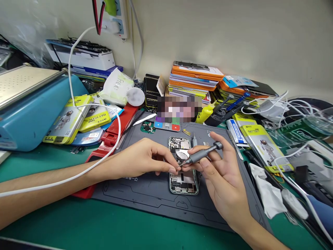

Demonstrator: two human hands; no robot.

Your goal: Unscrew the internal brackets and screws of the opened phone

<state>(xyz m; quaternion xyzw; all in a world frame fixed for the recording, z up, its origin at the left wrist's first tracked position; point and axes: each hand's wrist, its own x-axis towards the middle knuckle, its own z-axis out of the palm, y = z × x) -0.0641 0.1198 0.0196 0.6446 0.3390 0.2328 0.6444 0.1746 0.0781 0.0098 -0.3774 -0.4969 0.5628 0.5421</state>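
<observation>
The right hand [223,173] grips the slim grey metal screwdriver [200,156], left hand [140,161] pinches at its tip above the opened silver-framed phone [183,182]; a slip could gouge its board

Left hand [142,158], fingertips pinched, meets right hand [221,172], fingers curled in a grip, palm up.
</observation>
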